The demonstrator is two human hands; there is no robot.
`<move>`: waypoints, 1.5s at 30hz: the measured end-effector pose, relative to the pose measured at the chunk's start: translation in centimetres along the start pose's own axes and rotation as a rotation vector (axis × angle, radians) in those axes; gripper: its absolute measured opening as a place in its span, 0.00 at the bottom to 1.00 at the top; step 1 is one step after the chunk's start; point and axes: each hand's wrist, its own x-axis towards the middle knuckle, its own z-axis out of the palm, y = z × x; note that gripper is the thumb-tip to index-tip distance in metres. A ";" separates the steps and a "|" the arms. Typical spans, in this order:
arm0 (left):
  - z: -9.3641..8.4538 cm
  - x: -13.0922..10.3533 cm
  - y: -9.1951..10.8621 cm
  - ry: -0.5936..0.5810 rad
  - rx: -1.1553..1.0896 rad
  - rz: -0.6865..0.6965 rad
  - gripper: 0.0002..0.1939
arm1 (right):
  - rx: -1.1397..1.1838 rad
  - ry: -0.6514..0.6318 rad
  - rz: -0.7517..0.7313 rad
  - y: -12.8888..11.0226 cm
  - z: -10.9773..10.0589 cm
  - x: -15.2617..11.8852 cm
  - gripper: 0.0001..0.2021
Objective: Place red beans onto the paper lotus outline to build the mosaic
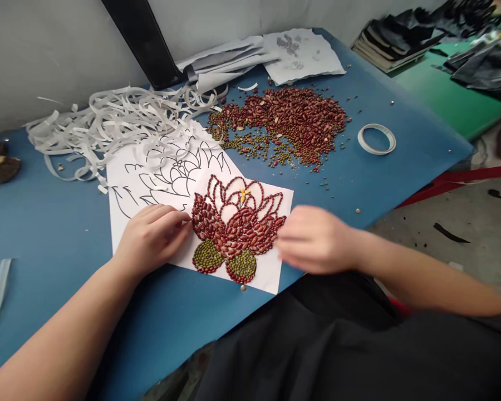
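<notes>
A white sheet bearing a flower picture made of beans (240,228) lies at the front of the blue table. Dark red beans form its outline and most petals, green beans fill two round leaves, and a small yellow piece sits near the top. My left hand (154,236) rests at its left edge, fingers curled and thumb close to the index finger, closed on that edge. At the right edge is my right hand (317,239), smeared by motion, so its grip is unclear. Partly under the picture lies a paper with a printed flower line drawing (171,178).
Curled white paper strips (129,111) cover part of the drawing. Behind is a heap of mixed red and green beans (304,117). A tape roll (376,151) lies to the right. Crumpled paper (304,55) and a black post (144,44) stand at the back wall.
</notes>
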 end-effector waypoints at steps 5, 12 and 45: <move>0.0 0.0 0.0 0.014 -0.031 -0.011 0.03 | -0.018 0.101 -0.121 -5.7 2.8 -1.3 0.15; -0.3 0.1 0.1 0.062 -0.050 -0.040 0.03 | 0.033 -0.021 -0.112 -4.3 1.7 -3.6 0.21; -0.3 -0.1 1.1 0.165 -0.173 -0.102 0.05 | -0.031 -0.516 0.419 13.8 -4.8 8.2 0.14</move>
